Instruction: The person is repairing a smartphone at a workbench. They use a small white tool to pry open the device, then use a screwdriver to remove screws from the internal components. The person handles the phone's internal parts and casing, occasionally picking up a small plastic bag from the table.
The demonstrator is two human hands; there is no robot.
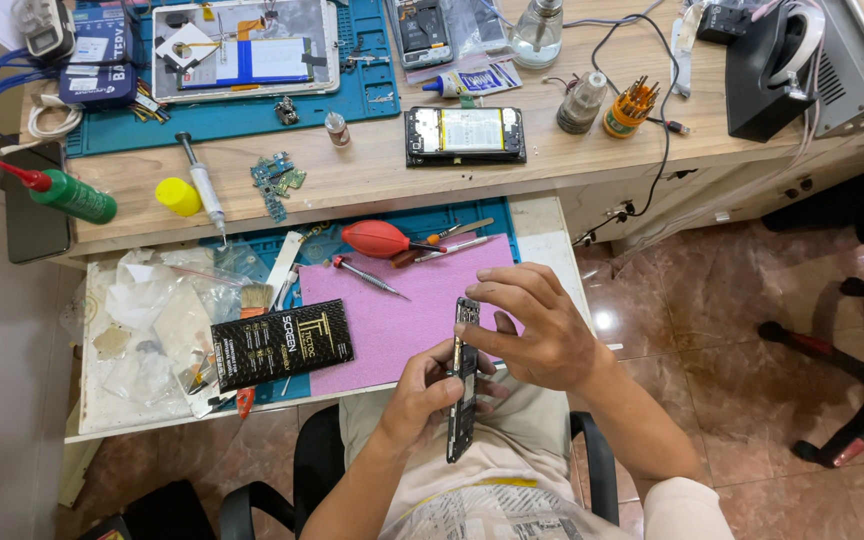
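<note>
Holding the opened phone (463, 385) edge-on over our lap, just past the near edge of the pull-out tray (552, 225), we have it clasped in the left hand (430, 390) around its lower half, while the right hand (537, 330) pinches its top end with fingertips curled over the frame. Neither hand is free — both are closed on the phone.

To do this well, we judge that the left hand should stay the anchor and keep the body from twisting, so the right fingertips can work lightly along the upper edge without bending the frame. Keeping the phone close above the pink mat (402, 315) seems wise: anything small that drops would land there, not on the floor.

Tools lie within reach at the mat's far edge — a screwdriver (367, 275), the red air blower (377, 238) — and a black flat box (282, 343) sits at its left edge. Another opened phone (465, 134) rests on the desk near its front edge.
</note>
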